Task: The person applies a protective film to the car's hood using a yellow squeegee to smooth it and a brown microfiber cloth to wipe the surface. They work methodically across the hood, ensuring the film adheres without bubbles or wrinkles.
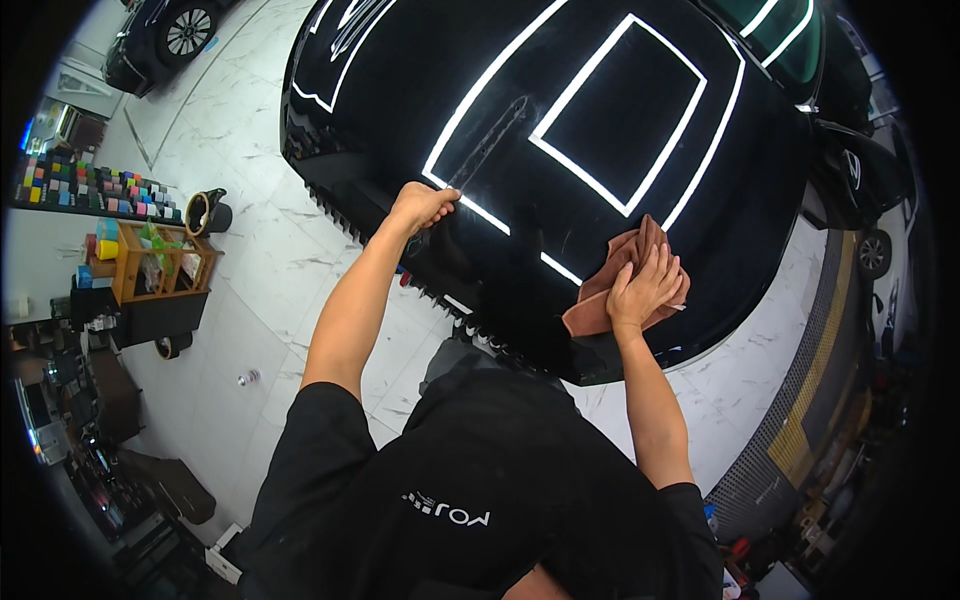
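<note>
A glossy black car hood [640, 110] fills the upper middle, with bright light lines mirrored in its paint. My left hand [424, 207] is closed at the hood's front left area, its fingers curled in; whatever they may hold is hidden. From its fingertips a dull, elongated streak [488, 143] runs up and to the right across the paint. On the front right of the hood my right hand [645, 285] presses on a bunched brown cloth [594, 308], its fingers over the fabric. Part of the cloth is covered by the hand.
Dark jagged trim [440, 292] lines the hood's front edge, close to my body. On the left stand a wooden rack [160, 265] and a shelf of colourful small blocks [90, 187]. Another dark car [165, 40] is at upper left. A floor grate [775, 425] runs along the right.
</note>
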### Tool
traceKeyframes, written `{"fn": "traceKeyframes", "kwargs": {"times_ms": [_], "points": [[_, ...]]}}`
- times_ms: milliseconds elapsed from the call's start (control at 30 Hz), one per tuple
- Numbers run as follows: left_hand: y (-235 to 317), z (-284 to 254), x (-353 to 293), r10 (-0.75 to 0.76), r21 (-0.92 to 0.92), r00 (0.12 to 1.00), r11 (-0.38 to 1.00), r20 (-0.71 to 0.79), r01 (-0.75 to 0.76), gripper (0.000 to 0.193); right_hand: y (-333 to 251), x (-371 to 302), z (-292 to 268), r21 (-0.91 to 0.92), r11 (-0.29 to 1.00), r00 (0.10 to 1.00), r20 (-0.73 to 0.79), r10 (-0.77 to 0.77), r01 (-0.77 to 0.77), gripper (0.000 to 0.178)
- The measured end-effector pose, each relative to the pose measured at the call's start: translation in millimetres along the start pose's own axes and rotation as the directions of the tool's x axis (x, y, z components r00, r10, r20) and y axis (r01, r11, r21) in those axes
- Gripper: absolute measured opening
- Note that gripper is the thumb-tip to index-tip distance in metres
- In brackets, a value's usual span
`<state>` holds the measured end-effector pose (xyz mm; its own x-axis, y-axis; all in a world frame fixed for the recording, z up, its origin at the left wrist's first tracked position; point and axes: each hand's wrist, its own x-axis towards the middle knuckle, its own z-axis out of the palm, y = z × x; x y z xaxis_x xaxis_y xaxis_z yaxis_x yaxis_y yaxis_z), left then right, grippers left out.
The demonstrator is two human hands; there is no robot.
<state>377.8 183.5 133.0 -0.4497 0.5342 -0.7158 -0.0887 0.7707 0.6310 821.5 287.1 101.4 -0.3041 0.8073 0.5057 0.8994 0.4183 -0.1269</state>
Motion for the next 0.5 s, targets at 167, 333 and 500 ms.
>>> {"fn": "traceKeyframes", "kwargs": {"times_ms": [167,333,500], "points": [[-10.9,0.9,-0.3,0.004,-0.076,1.000,0.997,0.012,-0.004,0.030,0.4,-0.3,1.3,0.006,1.000,1.000,-0.003,-0.001,0.001,0.065],[-23.5,-5.0,-4.9,0.013,-0.059,1.000,0.998,0.028,-0.011,0.024,1.1,-0.8,2.6,-0.012,1.000,1.000,0.009,0.008,-0.008,0.065],[-41.7,-18.3,-13.0,0.017,0.016,0.999,1.000,0.040,-0.017,0.022,2.2,-1.1,4.1,-0.021,1.000,1.000,0.001,0.002,-0.002,0.065]]}}
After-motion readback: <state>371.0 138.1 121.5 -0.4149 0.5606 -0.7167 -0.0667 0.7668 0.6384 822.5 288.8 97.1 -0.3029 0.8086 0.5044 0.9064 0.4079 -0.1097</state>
